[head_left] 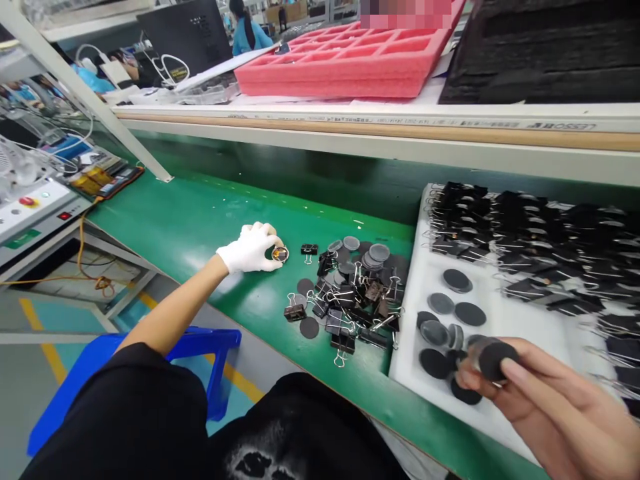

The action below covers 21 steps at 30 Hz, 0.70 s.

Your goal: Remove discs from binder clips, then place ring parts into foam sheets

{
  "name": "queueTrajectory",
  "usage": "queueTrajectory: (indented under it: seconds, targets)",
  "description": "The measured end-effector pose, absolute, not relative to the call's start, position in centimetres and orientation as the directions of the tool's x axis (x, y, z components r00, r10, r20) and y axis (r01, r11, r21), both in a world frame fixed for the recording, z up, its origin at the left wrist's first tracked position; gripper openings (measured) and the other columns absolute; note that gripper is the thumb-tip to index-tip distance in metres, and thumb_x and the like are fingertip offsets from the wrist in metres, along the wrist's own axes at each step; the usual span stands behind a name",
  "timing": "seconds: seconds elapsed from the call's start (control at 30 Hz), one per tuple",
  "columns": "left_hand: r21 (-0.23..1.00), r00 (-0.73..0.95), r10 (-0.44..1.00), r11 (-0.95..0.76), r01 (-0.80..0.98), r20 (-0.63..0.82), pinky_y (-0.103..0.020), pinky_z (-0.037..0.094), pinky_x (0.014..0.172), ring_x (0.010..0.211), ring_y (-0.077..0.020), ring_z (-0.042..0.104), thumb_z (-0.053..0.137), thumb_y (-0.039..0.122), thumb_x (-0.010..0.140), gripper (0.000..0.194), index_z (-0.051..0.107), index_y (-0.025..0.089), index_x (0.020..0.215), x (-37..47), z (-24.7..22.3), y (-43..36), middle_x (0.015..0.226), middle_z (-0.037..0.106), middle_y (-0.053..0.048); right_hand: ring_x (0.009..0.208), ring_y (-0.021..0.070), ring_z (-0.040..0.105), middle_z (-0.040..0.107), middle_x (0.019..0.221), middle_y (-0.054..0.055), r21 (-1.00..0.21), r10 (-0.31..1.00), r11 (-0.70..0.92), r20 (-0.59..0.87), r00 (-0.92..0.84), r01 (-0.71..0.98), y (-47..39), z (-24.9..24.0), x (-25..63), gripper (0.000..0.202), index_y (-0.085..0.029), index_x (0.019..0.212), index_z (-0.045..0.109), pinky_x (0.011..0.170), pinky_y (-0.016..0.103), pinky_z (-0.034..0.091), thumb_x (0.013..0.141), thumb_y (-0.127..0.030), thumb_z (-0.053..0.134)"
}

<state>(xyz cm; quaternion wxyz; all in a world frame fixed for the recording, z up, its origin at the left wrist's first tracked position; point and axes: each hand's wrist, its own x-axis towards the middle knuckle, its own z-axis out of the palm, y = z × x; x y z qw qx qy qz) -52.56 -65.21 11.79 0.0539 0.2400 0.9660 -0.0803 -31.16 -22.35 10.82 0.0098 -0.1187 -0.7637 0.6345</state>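
My left hand [254, 248], in a white glove, is closed around a small round part [281, 254] with a shiny rim and an orange-brown spot, low over the green bench. My bare right hand [555, 393] pinches a black disc [499, 361] and what looks like a clear disc behind it; motion blurs them. Beneath that hand, black discs [471, 313] and clear round pieces [434, 333] lie on a white foam tray [407, 353]. A heap of black binder clips [345, 320] with discs among them lies between my hands. One binder clip [309, 250] sits apart beside my left hand.
Rows of clipped black pieces [530, 227] fill the tray's far part. Above the bench runs a shelf edge [350, 130], carrying a pink foam tray [340, 73] and black foam [540, 53]. A blue stool [210, 341] stands below; equipment [40, 207] is at left. Other people work behind.
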Motion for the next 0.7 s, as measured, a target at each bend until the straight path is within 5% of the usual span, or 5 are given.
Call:
queueTrajectory:
  seconds: [0.13,0.27,0.47,0.57,0.7]
  targets:
    - [-0.105,-0.861,0.506,0.861,0.498,0.06,-0.045,0.037,0.1,0.113,-0.0327,0.06,0.063,0.053,0.086,0.043,0.071,0.022,0.115,-50.7,13.7,-61.4,0.122,0.067,-0.013,0.073,0.0267,0.076,0.077,0.088,0.007,-0.982,0.198,0.077,-0.152,-0.968,0.17,-25.4,11.9,-31.6,0.034,-0.026,0.1,0.076,0.062,0.037,0.066,0.083,-0.056,0.077]
    - [-0.029,-0.774,0.628,0.778,0.628,0.077,-0.043,0.04,0.096,0.094,-0.0282,0.07,0.054,0.048,0.095,0.039,0.068,0.02,0.117,-47.8,16.3,-55.6,0.098,0.075,-0.01,0.081,0.0219,0.074,0.078,0.097,0.006,-0.95,0.142,0.282,0.181,-0.973,-0.136,-28.7,13.2,-32.6,0.019,-0.026,0.106,0.076,0.069,0.035,0.065,0.093,-0.04,0.072]
    - [0.148,-0.633,0.773,0.623,0.768,0.031,-0.037,0.048,0.088,0.088,-0.0254,0.072,0.068,0.043,0.084,0.039,0.067,0.022,0.117,-44.4,18.4,-49.2,0.095,0.076,-0.004,0.096,0.0232,0.077,0.081,0.103,0.005,-0.347,-0.032,0.768,0.818,-0.574,-0.538,-30.9,13.9,-34.5,0.028,-0.025,0.109,0.073,0.084,0.041,0.055,0.091,-0.004,0.069]
    - [0.228,-0.604,0.795,0.578,0.783,0.057,-0.034,0.049,0.086,0.083,-0.022,0.072,0.07,0.04,0.082,0.041,0.066,0.023,0.118,-43.9,18.7,-48.3,0.09,0.075,0.0,0.1,0.0246,0.077,0.081,0.108,0.008,-0.126,-0.177,0.853,0.844,-0.507,-0.507,-30.6,13.6,-34.4,0.028,-0.02,0.111,0.072,0.089,0.042,0.051,0.09,-0.002,0.07]
    - [0.218,-0.575,0.812,0.547,0.808,0.095,-0.033,0.049,0.085,0.081,-0.0211,0.072,0.069,0.038,0.083,0.033,0.067,0.023,0.113,-44.2,18.6,-48.3,0.086,0.074,0.001,0.108,0.0281,0.075,0.078,0.119,0.01,-0.04,-0.272,0.885,0.764,-0.585,-0.464,-30.0,13.2,-33.2,0.029,-0.02,0.115,0.072,0.097,0.047,0.048,0.089,-0.007,0.071]
